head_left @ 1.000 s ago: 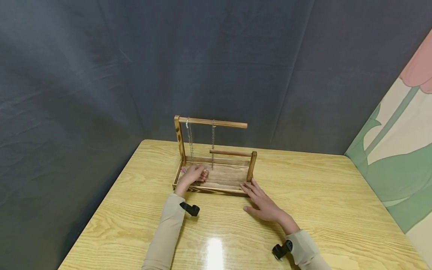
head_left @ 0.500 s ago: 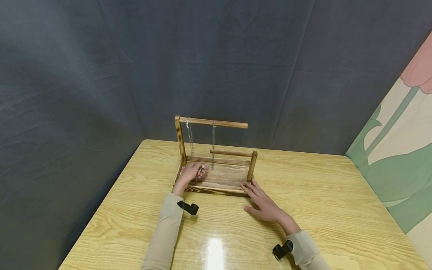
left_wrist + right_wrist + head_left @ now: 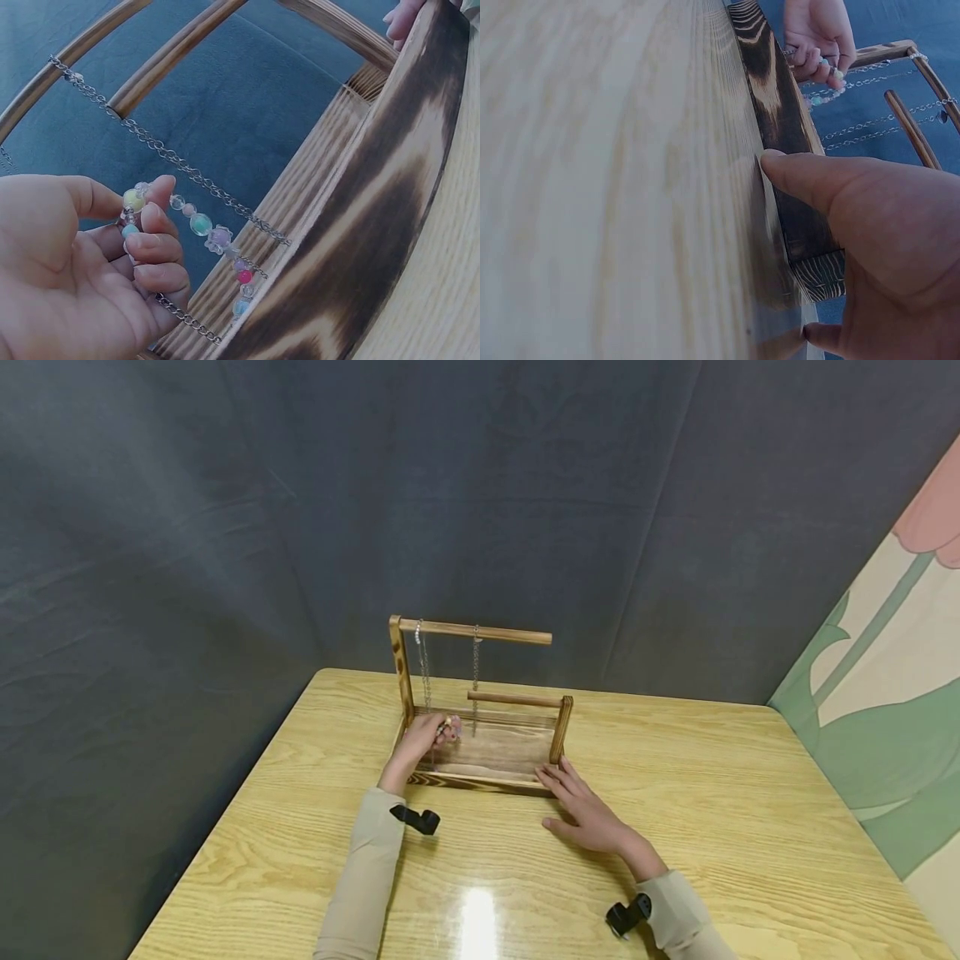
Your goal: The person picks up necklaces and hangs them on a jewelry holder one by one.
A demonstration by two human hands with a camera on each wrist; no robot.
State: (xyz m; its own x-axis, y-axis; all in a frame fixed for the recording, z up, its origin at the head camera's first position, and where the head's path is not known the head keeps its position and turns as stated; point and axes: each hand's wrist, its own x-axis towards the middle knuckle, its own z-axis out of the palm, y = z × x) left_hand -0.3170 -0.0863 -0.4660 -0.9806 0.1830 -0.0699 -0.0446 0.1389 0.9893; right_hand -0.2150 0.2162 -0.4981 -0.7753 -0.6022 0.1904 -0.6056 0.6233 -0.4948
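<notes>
My left hand (image 3: 420,742) is over the left part of a wooden jewelry stand's tray (image 3: 480,784). Between its thumb and curled fingers it pinches a beaded necklace (image 3: 201,223) with pastel and clear beads. A stretch of metal chain (image 3: 187,321) hangs below the fingers, and the beads droop toward the tray's edge. My right hand (image 3: 588,817) lies with fingers extended at the tray's front right corner, its thumb (image 3: 787,169) alongside the dark grained front wall (image 3: 769,90).
Two silver chain necklaces, a left one (image 3: 425,668) and a middle one (image 3: 476,668), hang from the stand's upper bar (image 3: 517,636). A lower bar (image 3: 517,699) extends from the right post (image 3: 560,731). Beneath is a light wooden table (image 3: 712,810), with a dark curtain (image 3: 480,510) behind.
My left hand has moved slightly up and to the left with the beaded necklace, now covering the pink beads seen earlier at the tray's left. My right hand stays put.
</notes>
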